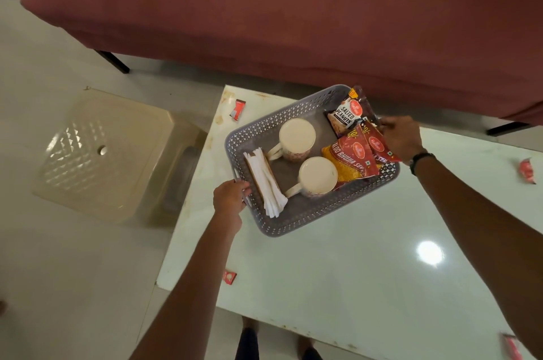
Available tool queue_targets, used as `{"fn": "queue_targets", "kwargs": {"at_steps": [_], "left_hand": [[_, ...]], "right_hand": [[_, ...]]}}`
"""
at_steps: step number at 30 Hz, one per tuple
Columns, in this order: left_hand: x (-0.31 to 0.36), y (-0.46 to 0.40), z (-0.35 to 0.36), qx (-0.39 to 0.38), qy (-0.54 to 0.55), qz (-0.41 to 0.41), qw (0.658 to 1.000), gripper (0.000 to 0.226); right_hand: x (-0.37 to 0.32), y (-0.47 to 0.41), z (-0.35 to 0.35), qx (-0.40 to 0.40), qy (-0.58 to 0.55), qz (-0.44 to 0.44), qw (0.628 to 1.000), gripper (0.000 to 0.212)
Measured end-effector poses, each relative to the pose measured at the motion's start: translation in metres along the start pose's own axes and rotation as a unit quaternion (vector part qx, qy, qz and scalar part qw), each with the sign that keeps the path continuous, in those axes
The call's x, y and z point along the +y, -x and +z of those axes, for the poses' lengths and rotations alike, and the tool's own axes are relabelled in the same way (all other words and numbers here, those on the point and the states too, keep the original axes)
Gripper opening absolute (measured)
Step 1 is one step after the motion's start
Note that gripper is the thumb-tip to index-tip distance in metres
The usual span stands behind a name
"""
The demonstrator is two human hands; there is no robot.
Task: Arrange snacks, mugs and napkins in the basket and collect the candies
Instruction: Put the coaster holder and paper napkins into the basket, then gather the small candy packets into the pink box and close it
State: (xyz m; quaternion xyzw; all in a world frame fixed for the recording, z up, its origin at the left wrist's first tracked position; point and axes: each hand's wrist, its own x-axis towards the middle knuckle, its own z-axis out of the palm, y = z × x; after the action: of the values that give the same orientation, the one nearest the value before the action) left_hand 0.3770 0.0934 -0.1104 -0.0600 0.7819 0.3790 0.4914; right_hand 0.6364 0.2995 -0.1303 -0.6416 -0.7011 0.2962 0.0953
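Observation:
A grey perforated basket sits on the white table. Inside stand two cream mugs, a stack of white napkins against the left wall, and several snack packets at the right end, one marked salted peanuts. My left hand grips the basket's left handle. My right hand is at the right end, its fingers on the packets and the rim there. Red candies lie on the table: one at the far left corner, one near the left edge, one at the right.
A maroon sofa stands behind the table. A beige plastic stool is on the floor to the left. Another red candy lies at the table's near right edge. My feet show below the table's near edge.

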Motion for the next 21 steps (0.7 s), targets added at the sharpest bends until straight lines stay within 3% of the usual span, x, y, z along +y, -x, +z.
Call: {"fn": "queue_targets", "kwargs": {"at_steps": [6, 13, 21], "left_hand": [[0.002, 0.006, -0.003, 0.025, -0.015, -0.003, 1.0, 0.027], [0.014, 0.058, -0.006, 0.036, 0.015, 0.043, 0.998, 0.023], [0.028, 0.145, -0.011, -0.047, 0.027, 0.103, 0.993, 0.024]], "right_hand": [[0.006, 0.013, -0.016, -0.001, 0.019, -0.046, 0.999, 0.023], [0.009, 0.075, -0.08, 0.034, -0.038, -0.005, 0.999, 0.022], [0.03, 0.168, -0.16, 0.073, -0.173, 0.069, 0.98, 0.02]]}}
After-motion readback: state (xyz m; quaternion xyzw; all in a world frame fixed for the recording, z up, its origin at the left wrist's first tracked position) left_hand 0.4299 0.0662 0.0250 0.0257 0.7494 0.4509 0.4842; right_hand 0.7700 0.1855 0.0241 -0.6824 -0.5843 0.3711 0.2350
